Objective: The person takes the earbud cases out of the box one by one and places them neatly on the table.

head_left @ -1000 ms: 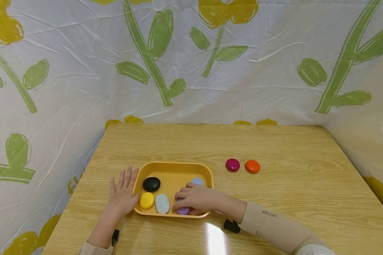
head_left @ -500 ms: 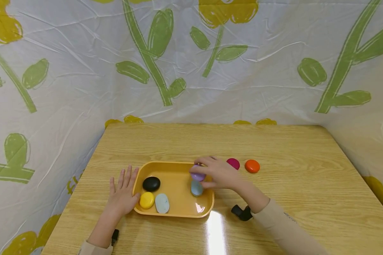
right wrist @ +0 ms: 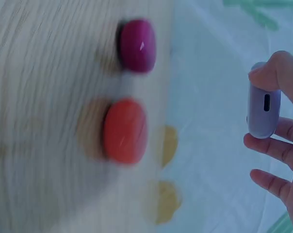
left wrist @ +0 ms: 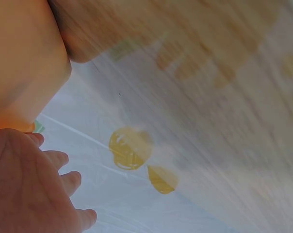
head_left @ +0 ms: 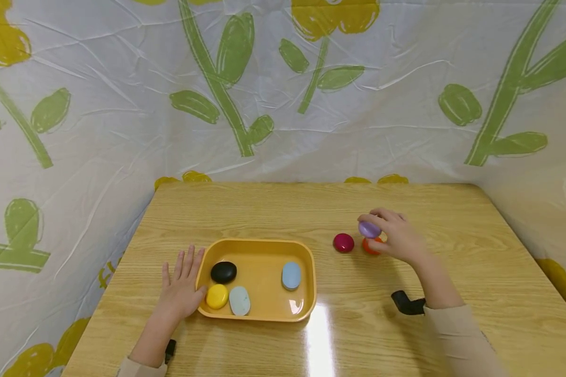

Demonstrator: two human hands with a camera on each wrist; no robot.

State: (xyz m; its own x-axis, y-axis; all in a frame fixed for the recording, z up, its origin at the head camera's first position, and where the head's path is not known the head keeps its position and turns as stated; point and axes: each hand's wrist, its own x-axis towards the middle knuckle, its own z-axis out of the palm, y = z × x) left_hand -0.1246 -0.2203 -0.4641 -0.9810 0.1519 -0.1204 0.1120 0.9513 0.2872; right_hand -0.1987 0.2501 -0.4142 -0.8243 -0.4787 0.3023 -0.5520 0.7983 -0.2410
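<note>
My right hand [head_left: 398,238] pinches a purple pebble-shaped case [head_left: 370,229] between thumb and fingers, held up over the orange round piece [head_left: 372,246] on the table. In the right wrist view, a small dark slot like a charging port shows in the side of the purple case [right wrist: 264,108]. A magenta round piece [head_left: 343,243] lies just left of the orange one. My left hand [head_left: 183,285] lies flat with fingers spread at the left end of a yellow tray [head_left: 259,242], its thumb at the rim.
Inside the tray lie a black oval piece [head_left: 224,273], a yellow round one [head_left: 217,297], a pale grey-green oblong [head_left: 239,301] and a light blue oblong [head_left: 291,276]. The wooden table [head_left: 264,209] meets a flower-printed cloth [head_left: 387,120] at the back and sides.
My right hand has lifted the purple case from the tray's right part and carried it right, past the magenta piece to above the orange one. The left hand has stayed in place.
</note>
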